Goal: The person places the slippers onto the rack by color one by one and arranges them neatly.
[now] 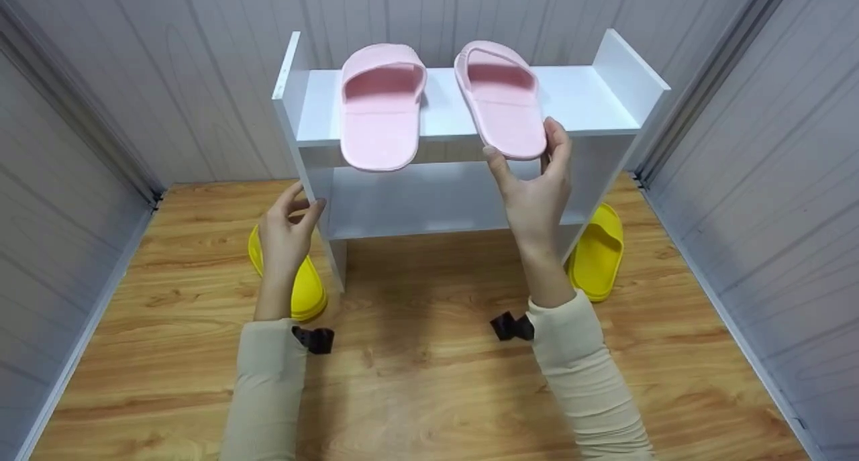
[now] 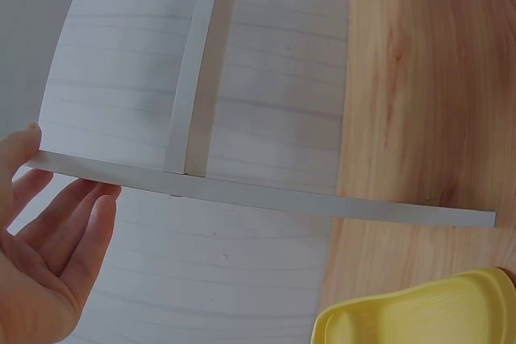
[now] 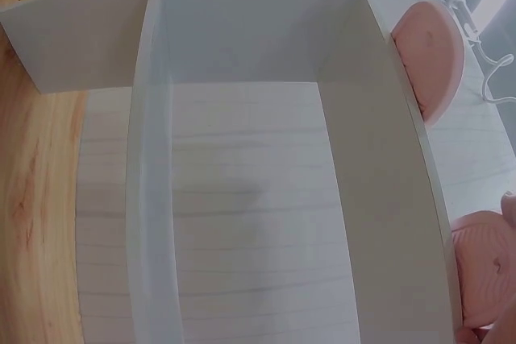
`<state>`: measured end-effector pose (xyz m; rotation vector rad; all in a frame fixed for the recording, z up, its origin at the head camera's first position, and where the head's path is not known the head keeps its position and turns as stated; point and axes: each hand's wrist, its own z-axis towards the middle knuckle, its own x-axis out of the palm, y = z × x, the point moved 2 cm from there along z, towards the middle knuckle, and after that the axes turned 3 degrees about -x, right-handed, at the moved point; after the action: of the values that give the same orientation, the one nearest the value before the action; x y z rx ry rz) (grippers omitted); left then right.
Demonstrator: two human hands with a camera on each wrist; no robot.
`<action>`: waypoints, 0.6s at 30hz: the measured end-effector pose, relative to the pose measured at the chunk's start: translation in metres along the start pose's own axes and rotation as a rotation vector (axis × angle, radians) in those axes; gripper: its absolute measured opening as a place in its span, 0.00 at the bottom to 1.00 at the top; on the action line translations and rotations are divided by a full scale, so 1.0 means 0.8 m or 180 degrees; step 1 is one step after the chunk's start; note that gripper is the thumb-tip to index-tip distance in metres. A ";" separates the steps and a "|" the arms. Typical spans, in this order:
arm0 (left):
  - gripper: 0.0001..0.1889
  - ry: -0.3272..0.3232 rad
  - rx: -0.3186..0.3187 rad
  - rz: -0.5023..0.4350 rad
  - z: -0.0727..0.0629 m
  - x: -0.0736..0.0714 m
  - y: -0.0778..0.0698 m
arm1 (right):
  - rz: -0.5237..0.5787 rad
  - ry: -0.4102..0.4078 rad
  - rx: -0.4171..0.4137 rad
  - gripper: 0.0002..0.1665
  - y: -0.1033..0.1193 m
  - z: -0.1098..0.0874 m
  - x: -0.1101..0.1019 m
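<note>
A white two-tier shoe rack stands on the floor against the back wall. On its top board sit two pink slippers, toes toward the wall and heels over the front edge. My right hand grips the heel of the right pink slipper, thumb on the left and fingers on the right. The left pink slipper sits apart from it. My left hand holds the front edge of the rack's left side panel, thumb on one face and fingers on the other.
One yellow slipper lies on the wooden floor left of the rack, partly behind my left hand. Another yellow slipper is by the right panel. Pale panelled walls enclose three sides. A white cable shows in the right wrist view.
</note>
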<state>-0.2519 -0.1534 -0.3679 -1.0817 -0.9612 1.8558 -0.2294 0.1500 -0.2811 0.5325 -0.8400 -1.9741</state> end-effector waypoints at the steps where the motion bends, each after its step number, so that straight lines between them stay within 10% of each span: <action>1: 0.20 -0.0001 -0.0004 0.0004 0.000 0.000 0.000 | -0.0009 -0.0002 0.0003 0.46 0.000 0.000 0.000; 18: 0.20 0.0032 -0.0022 0.0012 0.001 -0.001 0.001 | 0.0567 0.0062 -0.0011 0.44 0.041 -0.008 -0.033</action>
<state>-0.2524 -0.1548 -0.3677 -1.0966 -0.9611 1.8495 -0.1929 0.1586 -0.2605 0.4581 -0.8422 -1.8049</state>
